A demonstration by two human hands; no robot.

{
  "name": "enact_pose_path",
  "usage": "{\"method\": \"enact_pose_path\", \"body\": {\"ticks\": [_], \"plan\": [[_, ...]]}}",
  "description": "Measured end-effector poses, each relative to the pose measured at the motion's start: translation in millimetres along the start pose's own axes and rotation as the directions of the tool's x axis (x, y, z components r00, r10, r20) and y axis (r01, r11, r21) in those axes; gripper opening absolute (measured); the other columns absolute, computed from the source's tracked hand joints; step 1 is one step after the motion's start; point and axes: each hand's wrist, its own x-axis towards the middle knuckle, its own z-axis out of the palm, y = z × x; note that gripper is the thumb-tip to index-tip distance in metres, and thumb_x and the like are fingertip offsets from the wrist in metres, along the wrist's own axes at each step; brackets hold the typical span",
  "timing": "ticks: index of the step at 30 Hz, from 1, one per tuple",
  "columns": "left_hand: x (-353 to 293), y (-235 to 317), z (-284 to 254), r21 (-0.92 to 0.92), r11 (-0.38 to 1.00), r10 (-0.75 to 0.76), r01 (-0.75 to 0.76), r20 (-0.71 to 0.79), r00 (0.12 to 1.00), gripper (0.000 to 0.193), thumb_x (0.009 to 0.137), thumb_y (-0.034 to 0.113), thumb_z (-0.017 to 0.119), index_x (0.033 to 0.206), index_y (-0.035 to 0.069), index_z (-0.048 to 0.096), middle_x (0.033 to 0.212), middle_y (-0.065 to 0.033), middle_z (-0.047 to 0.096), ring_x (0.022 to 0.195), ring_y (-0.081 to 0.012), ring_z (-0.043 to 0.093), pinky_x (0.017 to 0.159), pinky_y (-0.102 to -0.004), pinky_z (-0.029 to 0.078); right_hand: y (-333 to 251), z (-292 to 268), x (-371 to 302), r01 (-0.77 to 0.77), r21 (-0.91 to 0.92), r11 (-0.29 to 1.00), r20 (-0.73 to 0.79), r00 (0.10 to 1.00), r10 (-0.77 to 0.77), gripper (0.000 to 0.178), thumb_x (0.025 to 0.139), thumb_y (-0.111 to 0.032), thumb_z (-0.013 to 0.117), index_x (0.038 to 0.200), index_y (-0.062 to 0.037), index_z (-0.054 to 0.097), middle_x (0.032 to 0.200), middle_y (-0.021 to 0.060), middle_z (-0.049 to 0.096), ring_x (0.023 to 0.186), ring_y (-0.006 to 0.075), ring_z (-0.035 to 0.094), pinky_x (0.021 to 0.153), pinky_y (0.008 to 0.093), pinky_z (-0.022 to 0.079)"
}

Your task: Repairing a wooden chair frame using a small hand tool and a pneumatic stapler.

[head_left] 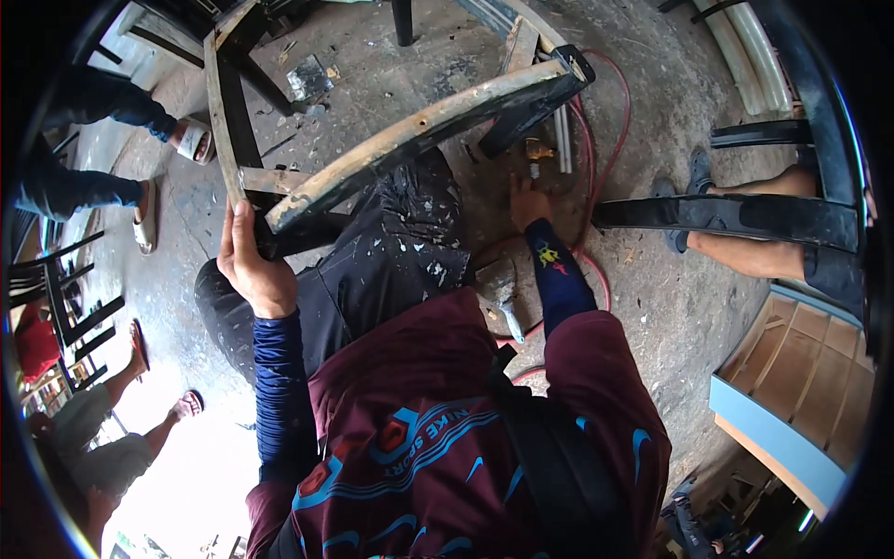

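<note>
A black-painted wooden chair frame (419,126) with bare pale wood along its edges lies tilted over my lap. My left hand (254,265) is closed on its near left corner, fingers and thumb on either side of the wood. Down by the floor, right of the frame, my right hand (529,203) reaches forward with fingers stretched out. Just ahead of its fingertips lies a small yellow-orange tool (538,149) with a silvery end; whether they touch is hard to see. A paint-smeared tool with a pale handle (507,303) rests beside my right thigh.
A red hose (596,177) loops over the concrete floor (643,307) at my right. Black furniture (745,219) and a person's legs (754,256) are farther right, above a blue-edged wooden panel (782,363). Other people's sandalled feet (144,219) stand at the left.
</note>
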Motion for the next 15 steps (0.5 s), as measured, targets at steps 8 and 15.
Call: {"method": "enact_pose_path", "body": {"ticks": [8,15], "plan": [[-14.3,7.6,-5.3,-0.458,0.737,-0.502,0.498,0.123,0.856,0.034,0.102,0.026,0.06,0.102,-0.007,0.07,0.09,0.0005,0.066,0.082,-0.0067,0.054,0.075,-0.0226,0.044,48.2,-75.0,22.7,-0.127,0.59,0.797,0.028,0.99,0.136,0.029,0.085,-0.008,0.058,0.107,-0.0095,0.076,0.103,0.0111,0.075,0.092,0.025,0.073,0.084,0.0361,0.056],[-27.3,1.6,-7.3,-0.532,0.684,-0.452,0.498,0.227,0.863,0.079,0.092,0.035,0.075,0.15,-0.006,0.039,0.131,-0.0097,0.06,0.116,-0.0158,0.055,0.105,-0.0274,0.039,38.0,-381.2,-11.3,0.42,0.881,0.216,-0.469,0.832,0.297,0.06,0.098,-0.053,0.056,0.12,0.0012,0.071,0.104,0.0084,0.074,0.069,0.015,0.057,0.062,0.0307,0.045]]}}
